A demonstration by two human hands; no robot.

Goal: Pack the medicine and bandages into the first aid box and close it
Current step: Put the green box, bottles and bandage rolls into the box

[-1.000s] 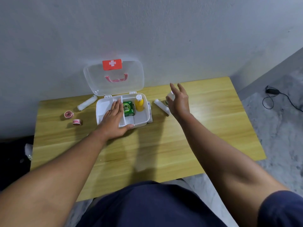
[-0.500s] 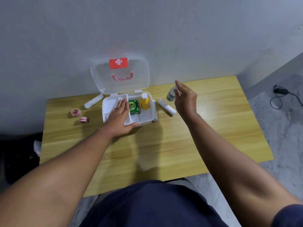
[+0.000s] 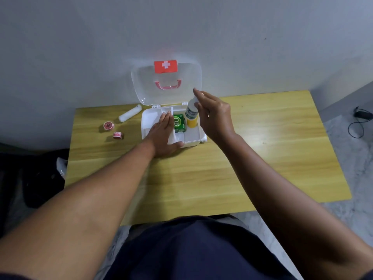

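Note:
The white first aid box [image 3: 193, 141] stands open at the back of the table, its clear lid [image 3: 147, 85] leaning against the wall. Inside sit a green packet [image 3: 179, 124] and a yellow bottle [image 3: 191, 123]. My left hand [image 3: 163, 136] lies flat on the box's left compartment and front rim. My right hand [image 3: 214, 116] holds a small white bottle [image 3: 191, 109] by its top, just above the yellow one. A white bandage roll [image 3: 130, 113] and two red tape rolls [image 3: 109, 125] [image 3: 117, 135] lie on the table left of the box.
The wooden table [image 3: 262, 150] is pushed against a grey wall. On the floor to the right lies a black cable with a plug [image 3: 361, 118]. A dark object [image 3: 40, 178] sits on the floor at the left.
My right hand picked up the small white bottle from the table right of the box and carried it left over the box. The left hand stayed on the box.

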